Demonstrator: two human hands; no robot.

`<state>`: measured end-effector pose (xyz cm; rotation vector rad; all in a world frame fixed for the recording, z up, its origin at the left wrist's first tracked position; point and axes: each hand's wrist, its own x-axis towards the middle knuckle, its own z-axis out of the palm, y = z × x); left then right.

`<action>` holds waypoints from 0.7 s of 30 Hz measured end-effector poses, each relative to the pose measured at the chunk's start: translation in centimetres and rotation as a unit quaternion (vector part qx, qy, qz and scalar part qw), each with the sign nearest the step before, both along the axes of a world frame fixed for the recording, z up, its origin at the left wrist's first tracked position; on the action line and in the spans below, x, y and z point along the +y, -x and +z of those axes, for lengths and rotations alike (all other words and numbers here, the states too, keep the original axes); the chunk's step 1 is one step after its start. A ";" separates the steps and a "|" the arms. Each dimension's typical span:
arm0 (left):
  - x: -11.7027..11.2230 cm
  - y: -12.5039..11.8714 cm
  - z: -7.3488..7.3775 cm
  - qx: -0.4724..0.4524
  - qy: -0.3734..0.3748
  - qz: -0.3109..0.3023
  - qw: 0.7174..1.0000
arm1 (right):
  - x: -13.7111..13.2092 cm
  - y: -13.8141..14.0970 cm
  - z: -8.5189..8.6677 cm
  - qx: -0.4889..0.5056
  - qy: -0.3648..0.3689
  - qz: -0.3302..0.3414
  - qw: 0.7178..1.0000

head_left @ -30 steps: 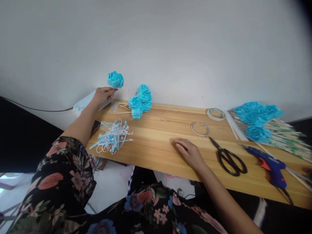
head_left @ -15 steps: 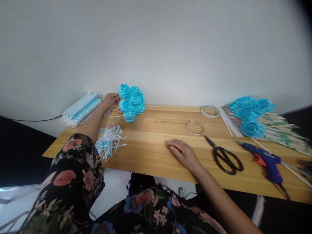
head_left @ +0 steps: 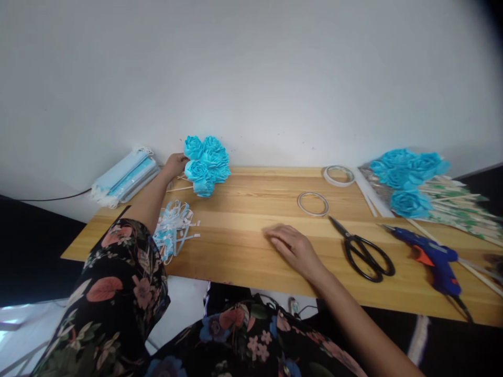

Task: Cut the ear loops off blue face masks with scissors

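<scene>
Brightly blue flowers (head_left: 208, 165), layered, ruffled, tightly bunched

The left hand (head_left: 175, 164) has lowered a flower (head_left: 193, 147) beside others (head_left: 214, 163).

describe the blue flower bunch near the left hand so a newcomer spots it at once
Follow the wooden table to its back edge, left of centre. Beyond the heap of pale strips is the blue flower bunch. The left hand right beside it sets it apart from the other blue flowers, far right behind the glue gun.
</scene>
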<state>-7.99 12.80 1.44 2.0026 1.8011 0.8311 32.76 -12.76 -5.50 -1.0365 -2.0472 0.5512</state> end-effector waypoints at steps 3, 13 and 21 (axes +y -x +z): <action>-0.3 0.3 -0.2 -0.003 -0.006 0.033 0.999 | 0.0 -0.1 -0.3 -0.004 0.000 0.003 1.000; 0.6 1.7 -1.2 -0.003 -0.034 0.079 0.996 | -0.1 0.1 0.1 -0.003 -0.006 0.007 1.000; 1.2 1.6 0.0 -0.070 -0.048 0.097 0.992 | 0.0 -0.1 -0.2 -0.005 -0.007 0.004 1.000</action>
